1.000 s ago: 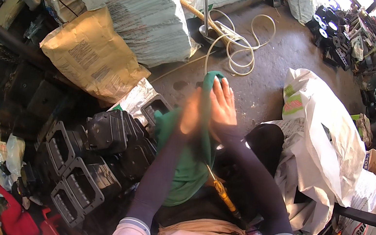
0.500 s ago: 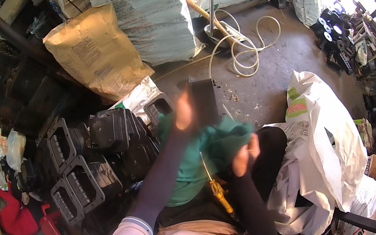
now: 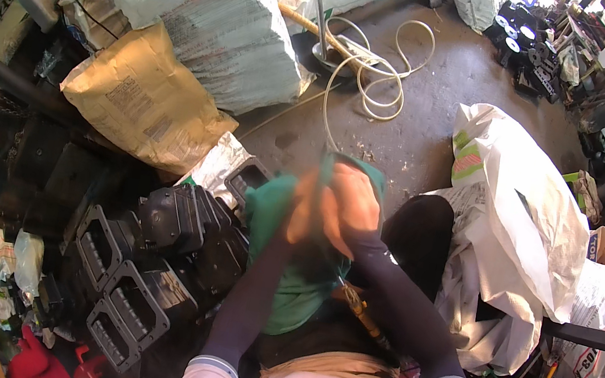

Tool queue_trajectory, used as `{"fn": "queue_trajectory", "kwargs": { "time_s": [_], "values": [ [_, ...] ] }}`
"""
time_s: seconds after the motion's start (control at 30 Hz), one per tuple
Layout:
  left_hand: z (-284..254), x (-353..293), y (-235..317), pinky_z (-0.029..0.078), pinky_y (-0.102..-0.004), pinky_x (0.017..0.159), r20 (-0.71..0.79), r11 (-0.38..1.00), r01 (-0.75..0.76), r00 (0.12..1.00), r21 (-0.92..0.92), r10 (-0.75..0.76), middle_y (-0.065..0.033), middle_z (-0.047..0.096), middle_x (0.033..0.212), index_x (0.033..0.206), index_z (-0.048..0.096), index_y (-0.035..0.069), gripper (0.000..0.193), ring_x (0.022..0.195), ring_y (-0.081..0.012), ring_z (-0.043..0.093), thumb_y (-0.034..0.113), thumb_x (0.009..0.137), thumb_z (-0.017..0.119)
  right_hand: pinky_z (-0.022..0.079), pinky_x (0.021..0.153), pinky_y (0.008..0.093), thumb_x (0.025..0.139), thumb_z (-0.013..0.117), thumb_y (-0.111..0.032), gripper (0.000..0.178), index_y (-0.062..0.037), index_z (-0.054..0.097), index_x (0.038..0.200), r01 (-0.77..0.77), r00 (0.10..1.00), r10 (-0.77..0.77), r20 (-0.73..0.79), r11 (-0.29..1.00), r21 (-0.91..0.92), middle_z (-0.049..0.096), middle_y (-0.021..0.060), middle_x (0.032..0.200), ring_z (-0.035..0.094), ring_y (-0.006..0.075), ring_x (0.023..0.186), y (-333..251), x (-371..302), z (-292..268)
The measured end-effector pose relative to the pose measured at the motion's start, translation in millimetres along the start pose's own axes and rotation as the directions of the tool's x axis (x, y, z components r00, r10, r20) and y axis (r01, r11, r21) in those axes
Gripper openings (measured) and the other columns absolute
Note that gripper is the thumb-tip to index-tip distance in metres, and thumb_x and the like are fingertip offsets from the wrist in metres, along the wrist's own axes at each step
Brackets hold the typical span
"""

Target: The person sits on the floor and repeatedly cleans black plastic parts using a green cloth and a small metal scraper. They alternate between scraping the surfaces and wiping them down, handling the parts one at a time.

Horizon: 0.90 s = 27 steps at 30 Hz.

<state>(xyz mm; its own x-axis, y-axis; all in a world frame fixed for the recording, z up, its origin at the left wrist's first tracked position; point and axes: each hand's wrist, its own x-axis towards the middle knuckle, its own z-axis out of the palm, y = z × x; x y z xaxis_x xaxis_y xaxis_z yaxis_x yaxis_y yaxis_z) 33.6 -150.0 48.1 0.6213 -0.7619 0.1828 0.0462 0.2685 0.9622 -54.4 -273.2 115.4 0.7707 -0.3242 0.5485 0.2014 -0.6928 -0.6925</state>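
Note:
Above my lap, my left hand (image 3: 302, 209) and my right hand (image 3: 352, 203) are close together, fingers bent around a bunched green cloth (image 3: 294, 291). The left hand is smeared by motion. The cloth rises behind the right hand's fingers and hangs down over my lap. A black box-shaped part, visible earlier, is now hidden by the hands and cloth, so how it is held cannot be made out. Below the right wrist, a thin-shafted tool with a yellow handle (image 3: 362, 309) lies across my lap.
Black plastic housings (image 3: 175, 216) with rectangular openings are stacked at my left. Beyond them lie a brown paper sack (image 3: 146, 101) and a large white sack (image 3: 210, 24). A pale looped cord (image 3: 379, 106) lies on the floor ahead. White sacking (image 3: 515, 223) stands at my right.
My right hand has moved left and up to meet the left hand, drawing the green cloth with it. The black part in the left hand has gone out of sight behind cloth and fingers.

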Motion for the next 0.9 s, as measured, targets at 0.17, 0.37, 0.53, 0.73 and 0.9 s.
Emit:
{"fn": "queue_trajectory", "kwargs": {
  "time_s": [0.17,0.37,0.53,0.73,0.9],
  "values": [
    [19.8,5.0,16.3,0.046,-0.0332,0.097,0.113,0.998,-0.034,0.993,0.052,0.028,-0.0148,0.059,0.129,0.14,0.047,-0.001,0.064,0.117,-0.0225,0.057,0.049,0.1,0.053,0.049,0.092,0.0439,0.094,0.055,-0.021,0.033,-0.0003,0.059,0.12,-0.48,0.836,0.421,0.351,0.872,0.099,0.065,0.0219,0.112,0.062,0.0382,0.107,31.1,18.1,-29.8],
    [31.7,6.2,4.5,0.043,-0.0322,0.098,0.093,0.97,-0.045,0.995,0.239,0.024,-0.0125,0.062,0.123,0.138,0.049,-0.004,0.098,0.114,-0.0194,0.056,0.079,0.085,0.055,0.048,0.088,0.0422,0.097,0.051,-0.03,0.041,-0.0007,0.055,0.126,-0.582,0.769,0.412,0.489,0.768,0.268,0.064,0.0204,0.114,0.062,0.0342,0.105,58.5,24.2,-31.3],
    [25.7,4.1,3.2,0.044,-0.0336,0.101,-0.028,0.995,0.085,0.996,-0.052,-0.087,-0.0164,0.058,0.127,0.138,0.049,-0.001,0.054,0.12,-0.0242,0.055,0.042,0.106,0.046,0.035,0.113,0.0533,0.083,0.053,0.008,0.053,-0.001,0.053,0.136,-0.101,0.979,0.097,0.177,0.995,0.017,0.048,0.0244,0.143,0.038,0.0494,0.138,16.4,-19.0,-21.4],
    [34.6,1.2,16.6,0.048,-0.0315,0.087,-0.164,0.995,0.104,0.981,-0.007,-0.104,-0.0103,0.063,0.112,0.13,0.055,-0.001,0.052,0.103,-0.0189,0.06,0.043,0.106,0.042,0.038,0.11,0.0542,0.083,0.056,0.003,0.05,-0.0007,0.054,0.133,0.057,0.993,-0.044,0.114,0.992,-0.109,0.052,0.0231,0.138,0.041,0.0475,0.136,-0.9,-37.8,-20.9],
    [39.5,-22.2,32.0,0.046,-0.0302,0.085,0.026,0.974,0.025,0.999,0.223,-0.032,-0.0079,0.063,0.11,0.126,0.057,-0.003,0.084,0.099,-0.0154,0.057,0.072,0.09,0.055,0.045,0.099,0.0472,0.092,0.052,-0.01,0.036,0.0003,0.057,0.126,-0.197,0.917,0.151,0.37,0.976,0.089,0.061,0.0236,0.12,0.056,0.0414,0.117,22.6,7.1,-24.5]
  ]
}}
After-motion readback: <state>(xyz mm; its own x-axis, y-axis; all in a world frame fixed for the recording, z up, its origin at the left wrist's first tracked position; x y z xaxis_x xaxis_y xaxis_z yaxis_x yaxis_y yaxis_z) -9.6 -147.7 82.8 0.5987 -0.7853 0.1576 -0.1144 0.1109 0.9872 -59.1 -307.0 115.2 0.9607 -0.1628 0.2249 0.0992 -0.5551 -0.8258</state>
